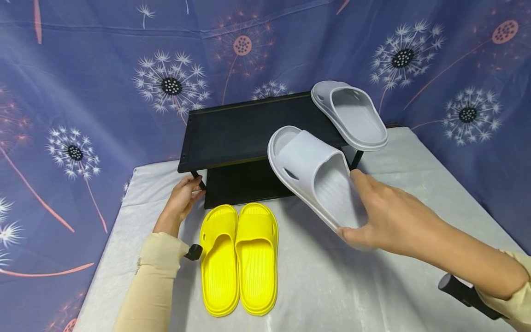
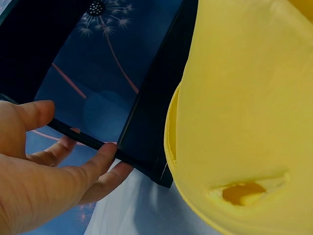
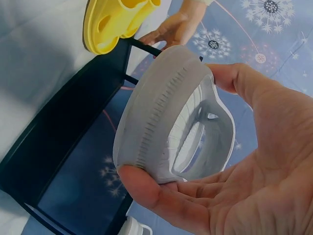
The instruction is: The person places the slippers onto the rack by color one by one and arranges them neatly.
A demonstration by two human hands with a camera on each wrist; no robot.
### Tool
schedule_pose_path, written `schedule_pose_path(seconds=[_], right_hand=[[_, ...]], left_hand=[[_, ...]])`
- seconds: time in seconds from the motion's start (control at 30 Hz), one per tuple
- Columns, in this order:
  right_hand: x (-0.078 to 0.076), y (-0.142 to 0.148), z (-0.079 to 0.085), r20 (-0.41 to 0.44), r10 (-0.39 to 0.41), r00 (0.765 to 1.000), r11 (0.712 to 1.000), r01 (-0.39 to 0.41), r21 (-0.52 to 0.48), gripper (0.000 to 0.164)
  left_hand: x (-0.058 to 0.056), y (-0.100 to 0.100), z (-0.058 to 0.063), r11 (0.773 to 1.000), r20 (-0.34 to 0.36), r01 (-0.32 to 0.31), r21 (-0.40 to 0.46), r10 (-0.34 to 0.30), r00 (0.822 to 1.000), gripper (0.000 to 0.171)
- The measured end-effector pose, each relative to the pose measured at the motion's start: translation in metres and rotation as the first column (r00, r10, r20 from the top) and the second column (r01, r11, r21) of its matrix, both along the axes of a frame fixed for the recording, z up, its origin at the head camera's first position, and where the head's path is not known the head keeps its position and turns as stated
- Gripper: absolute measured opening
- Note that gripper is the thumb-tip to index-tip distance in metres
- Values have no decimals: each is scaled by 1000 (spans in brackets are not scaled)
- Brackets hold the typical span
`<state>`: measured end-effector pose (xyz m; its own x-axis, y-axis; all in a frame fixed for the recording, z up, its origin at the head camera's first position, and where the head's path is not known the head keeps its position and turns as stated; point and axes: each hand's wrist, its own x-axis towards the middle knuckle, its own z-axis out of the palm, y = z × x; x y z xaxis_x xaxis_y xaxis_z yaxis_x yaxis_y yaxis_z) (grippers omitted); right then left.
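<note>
A grey slipper (image 1: 309, 161) is held tilted, toe toward the rack, in front of a black two-tier rack (image 1: 249, 133). My right hand (image 1: 394, 216) grips it at the heel end, thumb on one edge and fingers on the other. In the right wrist view, the slipper's (image 3: 151, 117) heel faces the camera. The other grey slipper (image 1: 358, 115) rests on the right end of the rack's top shelf. My left hand (image 1: 182, 198) holds the rack's left front leg (image 1: 198, 179), with thumb and fingers on either side of it in the left wrist view.
A pair of yellow slippers (image 1: 257, 258) lies side by side on the white cloth-covered table (image 1: 332, 286), in front of the rack's lower shelf (image 1: 240, 182). A blue dandelion-patterned curtain (image 1: 290, 41) hangs behind and at both sides.
</note>
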<state>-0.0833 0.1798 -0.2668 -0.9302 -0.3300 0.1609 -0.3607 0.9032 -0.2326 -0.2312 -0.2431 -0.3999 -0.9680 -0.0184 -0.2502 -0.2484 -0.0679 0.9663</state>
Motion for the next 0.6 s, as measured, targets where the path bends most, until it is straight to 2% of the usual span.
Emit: schedule_pose_path(seconds=[0.2, 0.6], right_hand=[[-8, -1, 4, 5, 2, 1000, 1000, -2, -11, 83], [-27, -4, 15, 99, -16, 995, 1000, 14, 15, 91]], left_hand=[[0, 0, -1, 1000, -10, -1, 16, 1, 1000, 15], [0, -1, -1, 1000, -11, -7, 21, 7, 1000, 13]])
